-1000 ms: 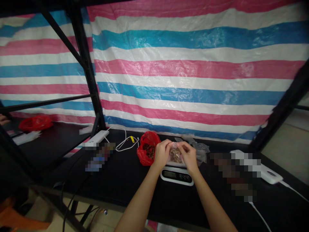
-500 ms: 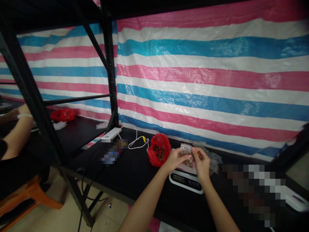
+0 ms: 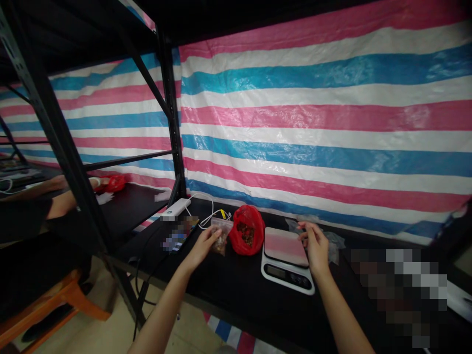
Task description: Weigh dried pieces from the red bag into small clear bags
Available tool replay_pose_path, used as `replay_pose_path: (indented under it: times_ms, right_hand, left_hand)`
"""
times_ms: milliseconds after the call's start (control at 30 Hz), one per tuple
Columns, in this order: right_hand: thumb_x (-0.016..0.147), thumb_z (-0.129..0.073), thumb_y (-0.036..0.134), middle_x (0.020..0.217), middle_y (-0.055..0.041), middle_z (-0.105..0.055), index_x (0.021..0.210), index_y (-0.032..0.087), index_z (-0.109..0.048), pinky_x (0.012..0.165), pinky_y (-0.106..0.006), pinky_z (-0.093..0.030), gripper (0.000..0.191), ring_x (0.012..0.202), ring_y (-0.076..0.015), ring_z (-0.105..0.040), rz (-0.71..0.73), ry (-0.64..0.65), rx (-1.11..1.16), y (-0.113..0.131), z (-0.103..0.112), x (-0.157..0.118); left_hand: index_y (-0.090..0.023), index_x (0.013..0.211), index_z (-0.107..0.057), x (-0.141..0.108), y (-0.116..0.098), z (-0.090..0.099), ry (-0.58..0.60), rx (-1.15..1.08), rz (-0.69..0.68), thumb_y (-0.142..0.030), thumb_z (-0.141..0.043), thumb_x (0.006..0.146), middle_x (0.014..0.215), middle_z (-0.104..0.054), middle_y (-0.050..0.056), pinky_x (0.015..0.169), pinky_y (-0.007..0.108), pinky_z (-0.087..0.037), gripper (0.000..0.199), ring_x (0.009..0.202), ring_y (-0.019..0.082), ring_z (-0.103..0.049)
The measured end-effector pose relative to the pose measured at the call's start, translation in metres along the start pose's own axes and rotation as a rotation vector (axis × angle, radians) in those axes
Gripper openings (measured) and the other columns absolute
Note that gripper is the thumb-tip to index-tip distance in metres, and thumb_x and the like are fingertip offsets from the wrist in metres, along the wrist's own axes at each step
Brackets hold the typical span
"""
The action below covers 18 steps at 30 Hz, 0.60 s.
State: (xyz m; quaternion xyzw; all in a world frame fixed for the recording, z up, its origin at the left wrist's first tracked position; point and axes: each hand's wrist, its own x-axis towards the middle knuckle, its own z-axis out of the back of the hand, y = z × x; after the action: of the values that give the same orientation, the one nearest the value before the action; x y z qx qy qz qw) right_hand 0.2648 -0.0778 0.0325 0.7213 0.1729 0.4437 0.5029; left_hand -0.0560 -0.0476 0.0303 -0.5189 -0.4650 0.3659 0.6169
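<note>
My left hand point(image 3: 204, 247) pinches a small clear zip bag point(image 3: 221, 238) with brown bits inside, over the black tabletop left of a red plastic bag point(image 3: 248, 230). The red bag stands open and holds brown and reddish pieces. To its right sits a white kitchen scale point(image 3: 288, 275) with a shiny, bare weighing plate reflecting pink. My right hand point(image 3: 314, 247) hovers by the plate's right edge, fingers loosely bent and apart, with nothing visible in them. Just behind and beside it lie crumpled clear plastic bags point(image 3: 335, 243).
A white power strip point(image 3: 176, 209) and a white cable point(image 3: 210, 216) lie at the back left. Black rack posts point(image 3: 171, 113) rise on the left, where another person's arm point(image 3: 63, 202) reaches over a neighbouring table. Pixelated patches cover items on both sides.
My left hand has carried the filled zip bag off the scale to the left, past the red bag. My right hand has let go of it and stays near the scale.
</note>
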Motion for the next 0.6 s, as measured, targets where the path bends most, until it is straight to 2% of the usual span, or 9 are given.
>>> replay_pose_path:
  times_ms: [33,100,167,267,367,433,533,600]
  right_hand:
    - [0.076,-0.051,0.051,0.079,-0.0050,-0.059,0.083,0.015,-0.060,0.038,-0.019,-0.029,0.038,0.048,-0.0085,-0.047,-0.003,0.007,-0.001,0.001,0.000,0.000]
    - [0.075,-0.051,0.052,0.077,-0.0052,-0.059,0.082,0.015,-0.061,0.037,-0.019,-0.028,0.039,0.047,-0.0087,-0.046,-0.006,0.025,-0.008,0.001,0.000,0.000]
    - [0.074,-0.051,0.053,0.074,-0.0052,-0.059,0.081,0.014,-0.061,0.037,-0.019,-0.028,0.041,0.046,-0.0091,-0.047,-0.002,0.050,-0.029,0.000,0.000,0.000]
    - [0.075,-0.050,0.054,0.070,-0.0042,-0.059,0.080,0.014,-0.062,0.038,-0.021,-0.030,0.043,0.045,-0.0099,-0.047,0.020,0.096,-0.088,-0.003,0.000,0.000]
    - [0.079,-0.045,0.052,0.069,-0.0030,-0.059,0.080,0.015,-0.062,0.045,-0.023,-0.037,0.041,0.047,-0.0106,-0.049,0.066,0.156,-0.190,-0.006,0.000,-0.001]
    - [0.082,-0.043,0.050,0.071,-0.0029,-0.060,0.081,0.016,-0.063,0.050,-0.024,-0.040,0.040,0.049,-0.0112,-0.050,0.095,0.196,-0.267,-0.006,-0.001,-0.003]
    - [0.083,-0.041,0.049,0.072,-0.0027,-0.061,0.082,0.018,-0.063,0.054,-0.024,-0.041,0.038,0.052,-0.0123,-0.052,0.122,0.234,-0.349,-0.004,-0.003,-0.005]
    - [0.084,-0.041,0.048,0.071,-0.0022,-0.061,0.082,0.018,-0.063,0.054,-0.024,-0.041,0.037,0.052,-0.0124,-0.052,0.131,0.242,-0.371,-0.004,-0.005,-0.007]
  left_hand:
    - [-0.014,0.088,-0.055,-0.003,0.004,0.013,-0.010,0.049,0.058,-0.057,-0.051,0.074,0.070,-0.061,0.002,0.050,0.021,-0.038,0.045,0.056,0.013,-0.054]
    - [-0.015,0.087,-0.055,-0.006,0.013,0.032,-0.049,0.157,0.123,-0.060,-0.046,0.075,0.067,-0.061,0.001,0.047,0.021,-0.037,0.048,0.054,0.014,-0.053]
    - [-0.015,0.083,-0.056,-0.006,0.021,0.045,-0.049,0.332,0.111,-0.058,-0.045,0.076,0.070,-0.062,0.002,0.054,0.024,-0.041,0.045,0.061,0.017,-0.056]
    - [-0.016,0.085,-0.060,-0.004,0.024,0.051,-0.034,0.692,0.083,-0.047,-0.040,0.083,0.084,-0.065,0.006,0.070,0.027,-0.042,0.037,0.081,0.021,-0.059]
    - [-0.018,0.093,-0.060,-0.001,0.019,0.048,-0.065,1.025,0.144,-0.041,-0.032,0.088,0.093,-0.065,0.008,0.076,0.030,-0.040,0.036,0.090,0.023,-0.059]
    - [-0.017,0.098,-0.059,0.000,0.014,0.043,-0.103,1.225,0.133,-0.039,-0.034,0.089,0.098,-0.064,0.010,0.079,0.032,-0.039,0.035,0.096,0.025,-0.056]
    - [-0.013,0.114,-0.051,0.001,0.005,0.027,-0.258,1.426,-0.026,-0.035,-0.041,0.087,0.112,-0.057,0.014,0.084,0.035,-0.037,0.036,0.107,0.027,-0.048]
    - [-0.016,0.122,-0.045,0.002,-0.003,0.009,-0.365,1.453,-0.170,-0.031,-0.040,0.088,0.116,-0.054,0.013,0.086,0.036,-0.036,0.038,0.107,0.026,-0.046]
